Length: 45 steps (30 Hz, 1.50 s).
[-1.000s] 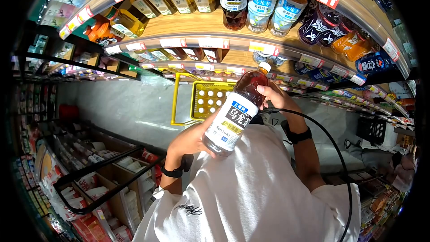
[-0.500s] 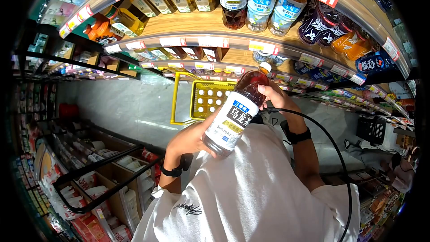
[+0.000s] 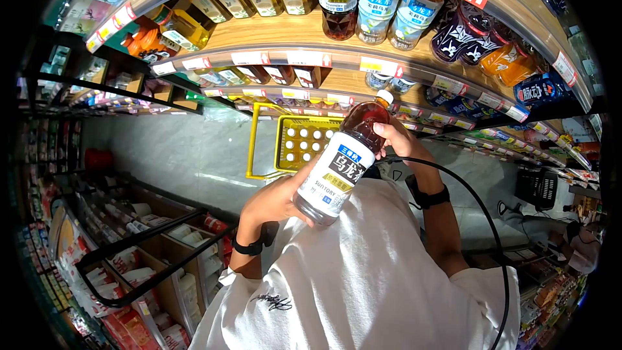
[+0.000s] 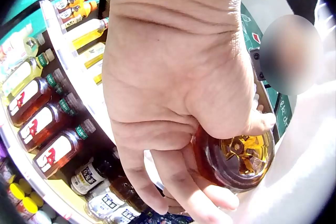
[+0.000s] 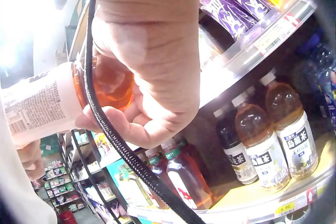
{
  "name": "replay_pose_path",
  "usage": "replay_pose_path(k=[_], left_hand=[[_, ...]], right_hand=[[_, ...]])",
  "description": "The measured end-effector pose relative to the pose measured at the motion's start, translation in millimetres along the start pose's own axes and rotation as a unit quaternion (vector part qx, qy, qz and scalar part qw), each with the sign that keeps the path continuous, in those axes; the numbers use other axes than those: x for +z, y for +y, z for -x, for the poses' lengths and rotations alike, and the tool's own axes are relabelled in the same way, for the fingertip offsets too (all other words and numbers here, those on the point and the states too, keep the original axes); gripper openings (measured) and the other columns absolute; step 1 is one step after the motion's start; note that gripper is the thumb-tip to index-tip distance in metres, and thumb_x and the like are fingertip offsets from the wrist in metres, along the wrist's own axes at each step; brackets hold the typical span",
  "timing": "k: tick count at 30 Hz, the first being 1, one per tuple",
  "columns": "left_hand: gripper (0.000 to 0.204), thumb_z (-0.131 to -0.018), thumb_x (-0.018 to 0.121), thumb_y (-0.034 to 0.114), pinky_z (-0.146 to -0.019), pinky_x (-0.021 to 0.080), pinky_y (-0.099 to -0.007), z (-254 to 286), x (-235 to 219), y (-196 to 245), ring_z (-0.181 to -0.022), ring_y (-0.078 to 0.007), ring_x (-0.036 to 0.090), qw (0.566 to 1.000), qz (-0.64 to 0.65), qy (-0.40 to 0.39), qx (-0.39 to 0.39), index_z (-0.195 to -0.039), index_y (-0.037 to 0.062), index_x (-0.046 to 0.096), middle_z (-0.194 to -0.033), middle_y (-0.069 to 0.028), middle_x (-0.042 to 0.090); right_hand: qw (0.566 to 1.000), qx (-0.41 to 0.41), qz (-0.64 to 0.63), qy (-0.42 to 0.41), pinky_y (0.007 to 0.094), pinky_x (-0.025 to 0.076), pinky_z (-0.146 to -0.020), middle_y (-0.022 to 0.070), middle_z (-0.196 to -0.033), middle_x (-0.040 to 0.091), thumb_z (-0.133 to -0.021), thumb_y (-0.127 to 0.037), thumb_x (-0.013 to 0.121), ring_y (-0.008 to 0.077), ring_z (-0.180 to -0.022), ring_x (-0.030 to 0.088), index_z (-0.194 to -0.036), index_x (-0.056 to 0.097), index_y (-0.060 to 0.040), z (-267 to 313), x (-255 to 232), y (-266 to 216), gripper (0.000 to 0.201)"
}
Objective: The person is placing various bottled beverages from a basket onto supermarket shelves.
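A large bottle of dark oolong tea [image 3: 335,170] with a white label and white cap is held tilted in front of the chest, label up in the head view. My left hand [image 3: 278,198] grips it around the base; the left wrist view shows the bottle's bottom [image 4: 242,162] between thumb and fingers. My right hand [image 3: 400,142] grips the neck end, thumb on top. In the right wrist view the right hand's fingers [image 5: 123,129] curl under the amber shoulder of the bottle, behind a black cord [image 5: 126,153].
Curved drink shelves [image 3: 259,35] with price tags stand ahead, holding tea bottles [image 3: 337,3] and other drinks. Below them on the floor sits a yellow basket [image 3: 280,149] with several white-capped bottles. A black-framed rack [image 3: 139,291] of packets is at the left. A black basket [image 3: 538,188] stands at the right.
Both hands and the bottle stay almost still in the head view. At the far right edge, another person's position shifts slightly.
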<state>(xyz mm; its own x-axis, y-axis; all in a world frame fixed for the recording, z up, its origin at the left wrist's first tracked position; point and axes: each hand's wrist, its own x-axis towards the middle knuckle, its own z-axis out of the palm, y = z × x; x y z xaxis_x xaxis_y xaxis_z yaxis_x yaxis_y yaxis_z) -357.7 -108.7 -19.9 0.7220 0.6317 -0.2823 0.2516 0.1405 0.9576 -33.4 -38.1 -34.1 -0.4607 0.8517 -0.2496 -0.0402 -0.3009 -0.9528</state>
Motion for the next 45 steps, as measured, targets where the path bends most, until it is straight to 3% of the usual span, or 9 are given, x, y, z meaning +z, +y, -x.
replay_pose_path(k=[8,28,30,34,37,39,40,42,45], left_hand=[[0.142,-0.057,0.101,0.018,-0.101,0.052,-0.0404,0.2,1.4,17.0,-0.123,-0.0393,0.067,0.993,-0.113,0.027,0.014,-0.17,0.0165,0.015,-0.133,-0.018,0.071],[0.142,-0.059,0.1,0.019,-0.099,0.052,-0.043,-5.3,-1.5,28.8,-0.12,-0.0417,0.067,0.994,-0.11,0.013,-0.018,-0.171,0.0184,0.013,-0.13,-0.0203,0.071],[0.142,-0.059,0.1,0.019,-0.098,0.052,-0.0429,-5.4,-1.0,27.7,-0.12,-0.0419,0.067,0.993,-0.119,0.014,-0.02,-0.171,0.0184,0.013,-0.13,-0.0206,0.071],[0.142,-0.059,0.1,0.019,-0.097,0.053,-0.0428,-5.5,-1.9,25.5,-0.118,-0.0428,0.067,0.992,-0.123,0.016,-0.014,-0.171,0.018,0.013,-0.128,-0.0211,0.072],[0.141,-0.059,0.1,0.02,-0.096,0.053,-0.0426,-5.7,-1.8,30.2,-0.118,-0.043,0.068,0.991,-0.129,0.015,-0.023,-0.171,0.018,0.013,-0.127,-0.0213,0.072],[0.141,-0.059,0.1,0.02,-0.096,0.053,-0.0426,-5.4,-1.8,30.6,-0.118,-0.0429,0.068,0.99,-0.139,0.017,-0.017,-0.171,0.0182,0.014,-0.127,-0.0214,0.072],[0.141,-0.059,0.1,0.019,-0.096,0.053,-0.0427,-5.2,-1.6,30.0,-0.118,-0.0427,0.068,0.99,-0.136,0.017,-0.019,-0.171,0.0183,0.014,-0.127,-0.0215,0.072],[0.141,-0.059,0.1,0.019,-0.096,0.053,-0.0427,-5.1,-1.2,29.7,-0.117,-0.0425,0.068,0.991,-0.134,0.017,-0.022,-0.171,0.0184,0.014,-0.126,-0.0216,0.072],[0.143,-0.058,0.101,0.022,-0.096,0.053,-0.0432,-4.4,0.2,31.8,-0.117,-0.0425,0.068,0.99,-0.139,0.021,-0.022,-0.171,0.0186,0.014,-0.127,-0.0217,0.072]], right_hand=[[1.0,-0.006,-0.026,0.006,0.0245,0.048,-0.053,0.0027,-0.073,0.068,-0.103,-0.049,0.058,0.0099,-0.06,0.062,-0.105,0.07,-0.0033,-1.4,1.1,8.0,0.047],[0.993,0.022,-0.112,0.037,0.0205,0.044,-0.055,-0.0017,-0.083,0.069,-0.102,-0.043,0.062,0.0043,-0.066,0.06,-0.114,0.07,-0.0074,2.0,2.7,6.3,0.039],[0.995,0.029,-0.1,0.004,0.0228,0.046,-0.055,0.0002,-0.093,0.068,-0.101,-0.041,0.063,0.0066,-0.067,0.06,-0.133,0.06,-0.0067,0.4,-5.1,14.5,0.047],[0.995,0.032,-0.096,0.001,0.0228,0.046,-0.054,0.0004,-0.094,0.068,-0.101,-0.042,0.063,0.0066,-0.067,0.06,-0.134,0.06,-0.0067,-1.1,-9.1,20.7,0.048],[0.995,0.034,-0.091,0.0,0.023,0.046,-0.054,0.0004,-0.093,0.068,-0.101,-0.043,0.063,0.0065,-0.068,0.06,-0.133,0.06,-0.0066,-1.0,-5.4,15.3,0.049],[0.996,0.018,-0.081,0.039,0.0225,0.045,-0.054,0.0002,-0.074,0.067,-0.102,-0.047,0.06,0.0075,-0.061,0.06,-0.104,0.07,-0.0059,2.6,3.5,3.4,0.042],[0.996,0.018,-0.081,0.039,0.0225,0.045,-0.054,0.0002,-0.074,0.067,-0.102,-0.047,0.06,0.0075,-0.061,0.06,-0.104,0.07,-0.0059,1.8,-0.1,7.9,0.042],[0.996,0.027,-0.084,-0.003,0.023,0.046,-0.054,0.0005,-0.093,0.068,-0.101,-0.044,0.063,0.0062,-0.068,0.06,-0.132,0.06,-0.0071,-0.6,-9.0,18.1,0.049],[0.996,0.032,-0.08,0.011,0.0222,0.046,-0.053,0.0003,-0.092,0.068,-0.1,-0.045,0.063,0.0065,-0.067,0.06,-0.132,0.06,-0.0074,1.4,-6.2,17.0,0.05]])
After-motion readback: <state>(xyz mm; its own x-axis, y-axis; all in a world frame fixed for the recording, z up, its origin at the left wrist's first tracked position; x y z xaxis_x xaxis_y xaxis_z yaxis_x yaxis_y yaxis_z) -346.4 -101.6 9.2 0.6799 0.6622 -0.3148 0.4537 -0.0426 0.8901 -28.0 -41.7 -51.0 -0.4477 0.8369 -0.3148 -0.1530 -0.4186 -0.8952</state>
